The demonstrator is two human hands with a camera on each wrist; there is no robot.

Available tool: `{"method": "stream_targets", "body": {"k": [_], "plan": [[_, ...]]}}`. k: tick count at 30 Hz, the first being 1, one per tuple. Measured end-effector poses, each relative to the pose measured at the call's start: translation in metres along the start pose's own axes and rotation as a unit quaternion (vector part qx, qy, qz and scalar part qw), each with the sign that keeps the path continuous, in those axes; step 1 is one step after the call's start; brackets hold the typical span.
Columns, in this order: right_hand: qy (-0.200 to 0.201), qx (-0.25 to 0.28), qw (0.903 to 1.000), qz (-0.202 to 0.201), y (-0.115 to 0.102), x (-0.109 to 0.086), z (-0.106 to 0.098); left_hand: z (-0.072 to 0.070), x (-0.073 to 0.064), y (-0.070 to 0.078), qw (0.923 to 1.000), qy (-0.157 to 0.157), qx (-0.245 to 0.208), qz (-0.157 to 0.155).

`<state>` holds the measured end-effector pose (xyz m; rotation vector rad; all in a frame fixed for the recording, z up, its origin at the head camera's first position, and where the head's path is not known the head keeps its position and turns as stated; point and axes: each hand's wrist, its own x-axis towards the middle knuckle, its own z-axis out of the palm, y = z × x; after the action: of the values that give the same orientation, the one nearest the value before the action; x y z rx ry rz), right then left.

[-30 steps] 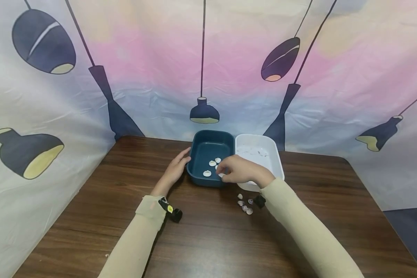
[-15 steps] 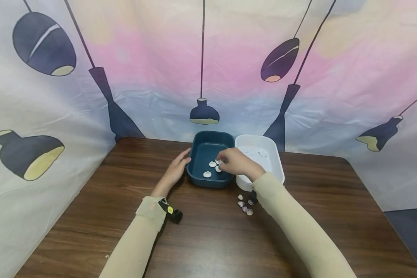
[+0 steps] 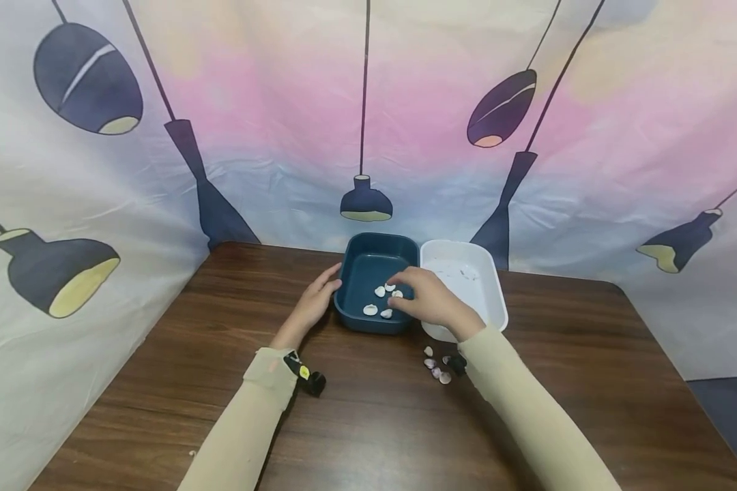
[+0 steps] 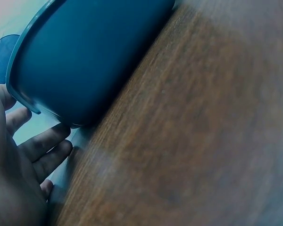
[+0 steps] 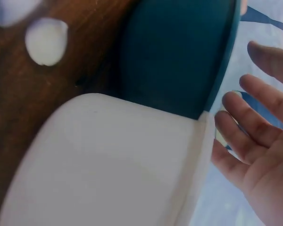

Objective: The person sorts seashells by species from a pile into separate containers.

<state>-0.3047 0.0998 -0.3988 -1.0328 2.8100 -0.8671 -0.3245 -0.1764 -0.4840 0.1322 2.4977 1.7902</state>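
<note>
In the head view a dark teal tray (image 3: 357, 279) holds several white shells (image 3: 370, 309) on its floor. My left hand (image 3: 310, 303) rests its fingers against the tray's left side, and the left wrist view shows the fingertips (image 4: 61, 132) at its outer wall. Over the tray's right part hovers my right hand (image 3: 426, 294), thumb and fingers spread apart above the shells. The right wrist view shows this hand's relaxed fingers (image 5: 233, 101) holding nothing, beyond the rims of both trays.
A white tray (image 3: 497, 293) with small dark bits inside stands against the teal one's right side. Several purplish shells (image 3: 436, 372) lie on the brown wooden table (image 3: 356, 409) in front of it. A printed cloth (image 3: 282, 136) hangs behind the table.
My right hand has let go of a white shell in the teal tray, its fingers parting and drawing slightly back to the right. The left hand stays at the tray's side.
</note>
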Motion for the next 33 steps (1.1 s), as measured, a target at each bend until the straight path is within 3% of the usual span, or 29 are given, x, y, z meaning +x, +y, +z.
{"method": "stream_targets", "body": {"k": [6,15,25,33], "plan": [[0.069,0.016,0.9975,-0.004,0.005,-0.028,-0.001,-0.001,0.004,0.002,0.9999,-0.002,0.009,0.007],[0.091,0.034,0.9945,-0.040,0.005,-0.051,0.010,-0.002,0.001,0.002,0.9999,-0.003,0.016,-0.003],[0.096,0.032,0.9926,-0.067,0.005,-0.082,0.018,0.001,0.000,0.001,0.9998,-0.003,0.018,-0.010],[0.055,0.018,0.9970,-0.051,0.011,-0.099,0.019,0.003,0.002,0.002,0.9993,0.001,0.033,-0.017]]}}
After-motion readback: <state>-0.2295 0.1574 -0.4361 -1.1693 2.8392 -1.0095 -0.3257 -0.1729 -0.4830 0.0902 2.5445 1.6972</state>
